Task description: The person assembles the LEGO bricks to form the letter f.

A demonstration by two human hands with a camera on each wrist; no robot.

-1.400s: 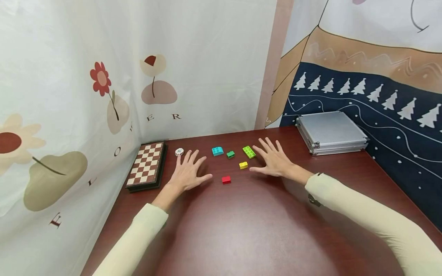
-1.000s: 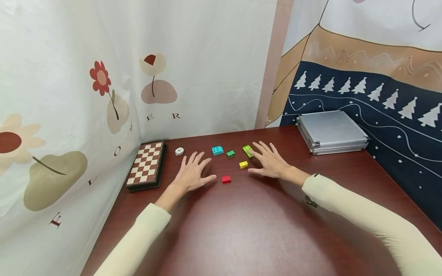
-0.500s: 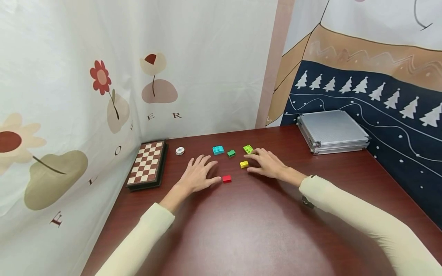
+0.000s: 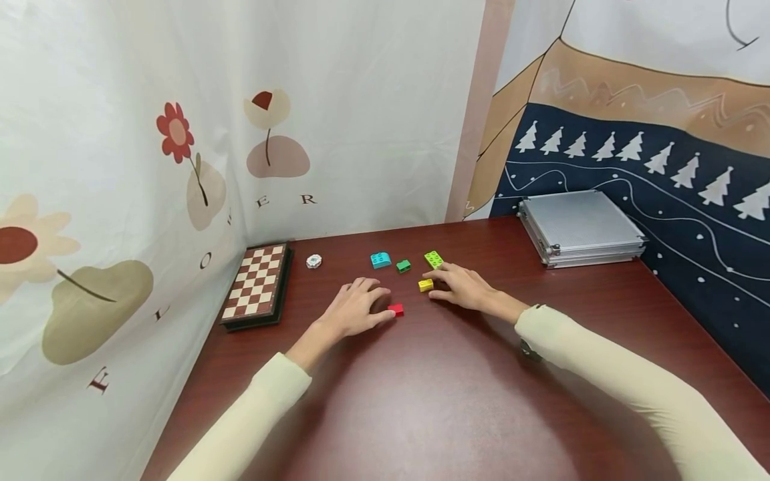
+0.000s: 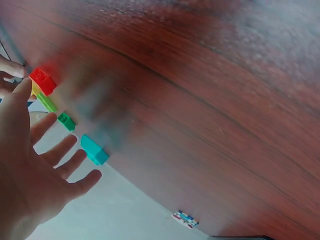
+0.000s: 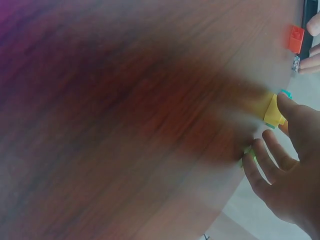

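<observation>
In the head view my left hand (image 4: pixel 359 308) reaches over the table, thumb tip right at the left side of a red toy brick (image 4: pixel 397 310). Its fingers are spread and relaxed in the left wrist view, none round the brick. My right hand (image 4: pixel 466 287) is at a yellow brick (image 4: pixel 426 285), thumb on the near side and index finger beyond it. The right wrist view shows the thumb overlapping the yellow brick (image 6: pixel 273 111), the other fingers loosely bent. Just past that hand lies a lime-green brick (image 4: pixel 433 259), partly covered by the fingers.
Farther back lie a dark green brick (image 4: pixel 403 266), a turquoise brick (image 4: pixel 380 260) and a white patterned round disc (image 4: pixel 314 261). A checkered board box (image 4: pixel 255 284) stands at the left. Silvery flat cases (image 4: pixel 582 227) are stacked at the back right. Printed curtains (image 4: pixel 361 120) border the table.
The left hand has moved right and nearer, its thumb arriving at the red brick. The right hand has moved left, fingers drawing in from a wide spread toward the yellow brick. The bricks stay put.
</observation>
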